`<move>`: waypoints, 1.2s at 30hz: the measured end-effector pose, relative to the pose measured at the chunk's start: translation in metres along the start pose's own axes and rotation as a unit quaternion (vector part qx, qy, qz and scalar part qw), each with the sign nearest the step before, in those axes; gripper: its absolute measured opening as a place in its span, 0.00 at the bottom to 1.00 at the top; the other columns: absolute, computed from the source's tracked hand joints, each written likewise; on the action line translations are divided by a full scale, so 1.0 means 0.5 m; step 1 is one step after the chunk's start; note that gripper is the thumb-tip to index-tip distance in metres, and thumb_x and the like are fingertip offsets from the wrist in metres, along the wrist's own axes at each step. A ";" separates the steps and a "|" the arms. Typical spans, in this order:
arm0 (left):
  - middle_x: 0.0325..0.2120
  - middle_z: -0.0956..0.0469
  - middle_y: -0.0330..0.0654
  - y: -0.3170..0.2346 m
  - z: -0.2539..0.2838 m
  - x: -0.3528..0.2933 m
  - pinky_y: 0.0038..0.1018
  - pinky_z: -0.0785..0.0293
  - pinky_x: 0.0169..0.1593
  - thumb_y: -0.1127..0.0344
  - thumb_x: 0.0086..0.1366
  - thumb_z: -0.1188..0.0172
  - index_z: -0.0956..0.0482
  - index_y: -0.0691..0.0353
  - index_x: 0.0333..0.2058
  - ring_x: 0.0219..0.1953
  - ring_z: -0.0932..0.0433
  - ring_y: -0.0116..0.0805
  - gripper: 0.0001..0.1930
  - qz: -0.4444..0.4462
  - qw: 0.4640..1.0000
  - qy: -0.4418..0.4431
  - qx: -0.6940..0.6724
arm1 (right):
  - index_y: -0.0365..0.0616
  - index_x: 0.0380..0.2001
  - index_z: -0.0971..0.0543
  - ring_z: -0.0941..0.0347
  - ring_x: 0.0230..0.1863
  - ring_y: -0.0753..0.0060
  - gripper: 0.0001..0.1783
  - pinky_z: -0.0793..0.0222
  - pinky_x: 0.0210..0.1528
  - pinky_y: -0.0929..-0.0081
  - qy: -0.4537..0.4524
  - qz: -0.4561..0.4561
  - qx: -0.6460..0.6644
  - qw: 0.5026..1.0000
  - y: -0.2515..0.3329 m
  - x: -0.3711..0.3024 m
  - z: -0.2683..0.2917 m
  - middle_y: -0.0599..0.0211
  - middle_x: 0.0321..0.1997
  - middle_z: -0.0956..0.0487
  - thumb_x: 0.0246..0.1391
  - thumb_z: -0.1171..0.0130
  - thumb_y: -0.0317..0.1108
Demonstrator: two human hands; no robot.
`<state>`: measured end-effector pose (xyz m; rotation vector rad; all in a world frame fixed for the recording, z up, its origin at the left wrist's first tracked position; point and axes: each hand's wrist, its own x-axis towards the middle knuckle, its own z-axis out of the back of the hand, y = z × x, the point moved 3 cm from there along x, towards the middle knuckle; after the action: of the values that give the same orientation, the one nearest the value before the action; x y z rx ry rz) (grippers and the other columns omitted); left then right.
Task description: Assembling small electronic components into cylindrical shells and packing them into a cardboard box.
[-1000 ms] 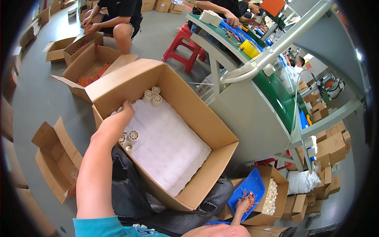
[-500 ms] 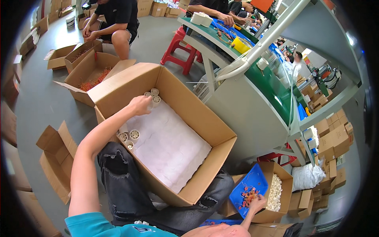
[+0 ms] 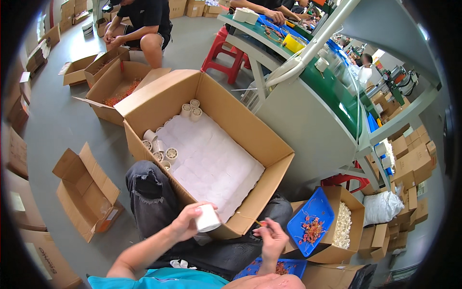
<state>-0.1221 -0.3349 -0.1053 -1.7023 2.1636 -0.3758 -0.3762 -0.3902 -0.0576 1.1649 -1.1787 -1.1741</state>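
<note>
Left hand [image 3: 188, 220] grips a white cylinder [image 3: 208, 218] at the near edge of a cardboard carton [image 3: 246, 130]; right hand [image 3: 273, 237] pinches a small wired part [image 3: 262, 223].
Inside, white sheeting [image 3: 216, 161] stretches from grouped cylinders [image 3: 171, 153] to the right wall.

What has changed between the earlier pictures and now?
The left hand has drawn back from inside the large carton and now holds a white cylinder. The right hand has left the tilted blue tray, moving leftward, holding a small reddish piece. Three white cylinders in the carton's far corner and the white sheet stayed put.
</note>
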 end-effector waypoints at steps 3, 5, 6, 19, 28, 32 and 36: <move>0.37 0.23 0.46 0.030 -0.005 -0.028 0.39 0.31 0.62 0.44 0.63 0.42 0.23 0.62 0.47 0.45 0.23 0.42 0.26 -0.001 0.996 -0.003 -0.094 | 0.26 0.40 0.18 0.18 0.37 0.67 0.12 0.19 0.39 0.75 0.106 0.031 -0.067 0.992 -0.003 -0.030 -0.050 0.55 0.43 0.21 0.50 0.37 0.12; 0.37 0.24 0.46 0.025 -0.021 -0.043 0.42 0.28 0.60 0.46 0.63 0.41 0.24 0.62 0.46 0.48 0.23 0.46 0.24 0.005 0.989 0.012 -0.149 | 0.29 0.40 0.17 0.19 0.40 0.70 0.13 0.21 0.41 0.78 0.128 -0.067 0.013 0.989 -0.001 -0.048 -0.074 0.57 0.43 0.20 0.49 0.35 0.13; 0.45 0.24 0.50 0.014 -0.017 -0.046 0.40 0.24 0.55 0.55 0.61 0.35 0.26 0.63 0.46 0.48 0.21 0.45 0.21 0.012 0.994 0.034 -0.107 | 0.29 0.40 0.17 0.19 0.40 0.70 0.13 0.21 0.41 0.78 0.123 -0.068 0.017 0.990 -0.004 -0.053 -0.073 0.57 0.43 0.20 0.49 0.35 0.13; 0.37 0.17 0.49 0.000 -0.063 -0.073 0.36 0.21 0.43 0.55 0.54 0.25 0.28 0.63 0.44 0.40 0.16 0.43 0.26 0.119 0.742 0.128 0.648 | 0.37 0.38 0.14 0.19 0.36 0.72 0.12 0.22 0.39 0.76 0.225 0.049 -0.139 0.963 -0.003 -0.106 -0.086 0.59 0.39 0.16 0.48 0.32 0.19; 0.39 0.19 0.54 0.017 -0.095 -0.081 0.41 0.21 0.44 0.55 0.51 0.25 0.29 0.63 0.44 0.42 0.19 0.55 0.28 0.093 0.625 0.066 0.772 | 0.36 0.37 0.15 0.17 0.35 0.66 0.09 0.21 0.37 0.74 0.091 0.085 -0.241 0.962 -0.014 -0.103 -0.077 0.56 0.39 0.17 0.51 0.34 0.22; 0.55 0.28 0.56 -0.014 -0.094 -0.070 0.40 0.21 0.48 0.64 0.49 0.23 0.31 0.64 0.43 0.50 0.22 0.56 0.27 -0.111 0.695 0.014 0.711 | 0.35 0.37 0.16 0.19 0.33 0.68 0.09 0.22 0.38 0.76 0.015 0.119 -0.241 0.963 0.002 -0.069 -0.045 0.57 0.39 0.18 0.50 0.34 0.21; 0.55 0.27 0.52 -0.016 -0.073 -0.068 0.32 0.25 0.53 0.69 0.53 0.24 0.32 0.62 0.47 0.53 0.22 0.38 0.28 0.007 0.807 -0.085 0.585 | 0.29 0.43 0.17 0.23 0.38 0.80 0.13 0.25 0.39 0.84 -0.012 0.046 -0.081 0.996 0.006 -0.046 0.007 0.63 0.45 0.21 0.52 0.36 0.15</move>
<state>-0.1240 -0.3044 -0.0654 -0.9090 1.2453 -1.1827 -0.3803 -0.3670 -0.0555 0.9676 -1.1222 -1.1935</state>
